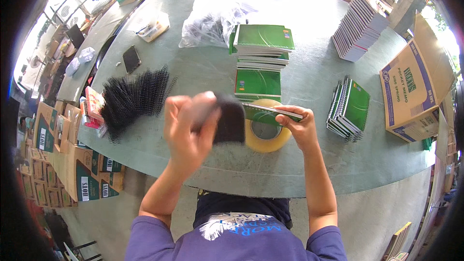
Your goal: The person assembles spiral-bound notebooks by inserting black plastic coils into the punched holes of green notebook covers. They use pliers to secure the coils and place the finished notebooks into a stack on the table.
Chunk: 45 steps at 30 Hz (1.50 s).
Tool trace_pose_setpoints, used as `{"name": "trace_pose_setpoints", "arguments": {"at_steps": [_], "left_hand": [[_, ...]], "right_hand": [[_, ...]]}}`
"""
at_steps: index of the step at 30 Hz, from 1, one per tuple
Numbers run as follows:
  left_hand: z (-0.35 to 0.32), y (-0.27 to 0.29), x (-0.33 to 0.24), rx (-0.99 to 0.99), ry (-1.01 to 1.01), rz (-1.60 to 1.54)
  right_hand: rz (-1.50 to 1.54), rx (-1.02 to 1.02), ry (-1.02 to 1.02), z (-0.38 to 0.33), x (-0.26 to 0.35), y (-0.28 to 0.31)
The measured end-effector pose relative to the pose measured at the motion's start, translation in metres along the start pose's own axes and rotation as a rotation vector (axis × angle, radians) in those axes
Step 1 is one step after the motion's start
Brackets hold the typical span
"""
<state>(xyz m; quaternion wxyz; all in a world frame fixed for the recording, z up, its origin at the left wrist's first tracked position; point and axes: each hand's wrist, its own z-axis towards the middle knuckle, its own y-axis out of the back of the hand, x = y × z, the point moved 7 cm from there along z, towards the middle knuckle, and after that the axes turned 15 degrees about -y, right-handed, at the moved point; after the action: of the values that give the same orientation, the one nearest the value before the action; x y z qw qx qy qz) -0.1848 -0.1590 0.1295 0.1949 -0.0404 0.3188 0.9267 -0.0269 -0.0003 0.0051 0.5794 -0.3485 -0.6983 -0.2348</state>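
Note:
My right hand point(296, 124) grips a small spiral notebook point(258, 114) with a green cover, seen nearly edge-on above a large roll of yellowish tape point(268, 143). My left hand point(186, 128) is raised left of it, fingers curled and partly smeared by motion. A grey blur lies between its thumb and fingers; what it is cannot be made out. Next to those fingers, by the notebook's left end, is a dark, rounded, blurred object point(230, 122) of unclear kind. Green notebooks point(258, 83) are stacked beyond the tape.
Black spiral coils point(133, 96) heap at the left, near a dark phone point(131, 59). Coil-bound notebooks point(355, 106) lie right, before an open carton point(411, 89). A tall notebook stack point(357, 29), a plastic bag point(210, 21) and a plastic tub point(153, 28) stand farther back.

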Motion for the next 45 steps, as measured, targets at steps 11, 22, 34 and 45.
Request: {"name": "trace_pose_setpoints", "arguments": {"at_steps": [11,22,34,45], "left_hand": [[-0.012,-0.023,0.003,0.136,0.091,-0.152],[-0.002,-0.018,-0.005,0.139,0.124,-0.253],[-0.013,-0.059,0.03,0.331,-0.105,-0.177],[-0.015,-0.062,0.042,0.62,0.096,-0.188]], "right_hand": [[-0.063,0.003,0.041,-0.008,0.004,-0.01],[-0.143,-0.061,0.13,-0.02,0.015,-0.006],[-0.976,-0.42,0.496,-0.046,0.06,-0.063],[-0.935,-0.515,0.592,-0.051,0.057,-0.064]]}}
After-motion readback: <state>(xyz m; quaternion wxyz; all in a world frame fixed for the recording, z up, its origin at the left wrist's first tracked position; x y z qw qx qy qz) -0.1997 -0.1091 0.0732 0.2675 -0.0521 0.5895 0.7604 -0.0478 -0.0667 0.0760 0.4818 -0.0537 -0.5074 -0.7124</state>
